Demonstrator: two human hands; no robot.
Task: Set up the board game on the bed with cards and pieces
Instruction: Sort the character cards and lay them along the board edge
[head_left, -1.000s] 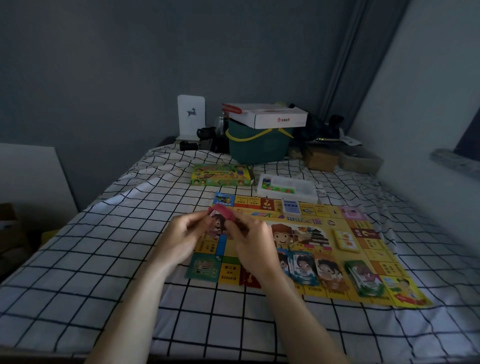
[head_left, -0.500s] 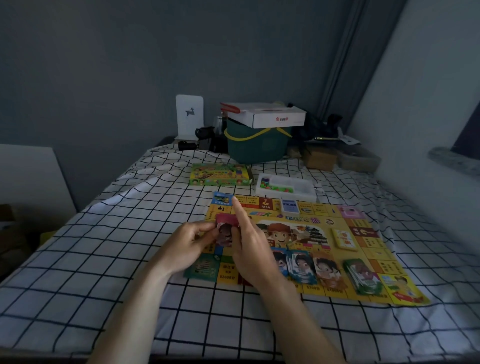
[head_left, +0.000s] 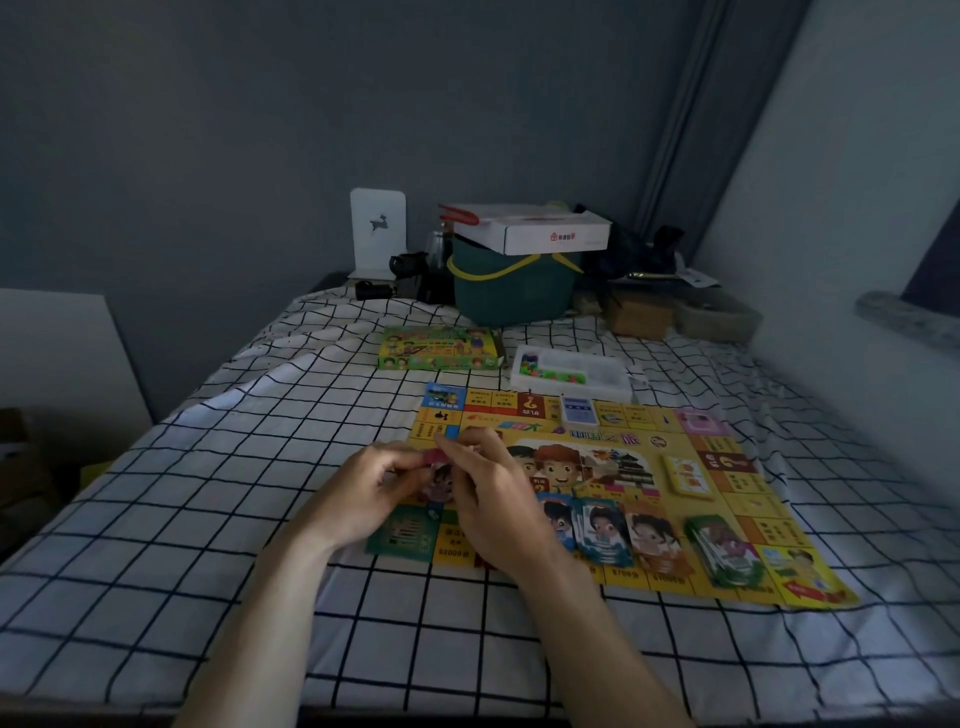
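A yellow game board (head_left: 727, 467) lies flat on the checked bedsheet. Over its left part, my left hand (head_left: 363, 493) and my right hand (head_left: 493, 499) together hold a small pink-topped stack of character cards (head_left: 439, 475), fingers curled round its edges. Along the board's near edge lie three character card stacks (head_left: 602, 530) and a green stack (head_left: 724, 551). A yellow card stack (head_left: 685, 475) sits near the right side, and a blue-and-white card pile (head_left: 577, 410) at the far edge. Beyond the board stand the green game box (head_left: 436, 349) and a white tray of coloured pieces (head_left: 569, 370).
At the head of the bed stand a dark green basket (head_left: 511, 291) with a white carton (head_left: 535, 231) on top, a white deer bookend (head_left: 377, 231), dark items and brown boxes (head_left: 639, 314). A wall runs along the right; the bed's left edge drops off.
Both hands have lowered slightly toward the board with the cards. The right forefinger, raised straight half a second ago, has curled back down onto the stack.
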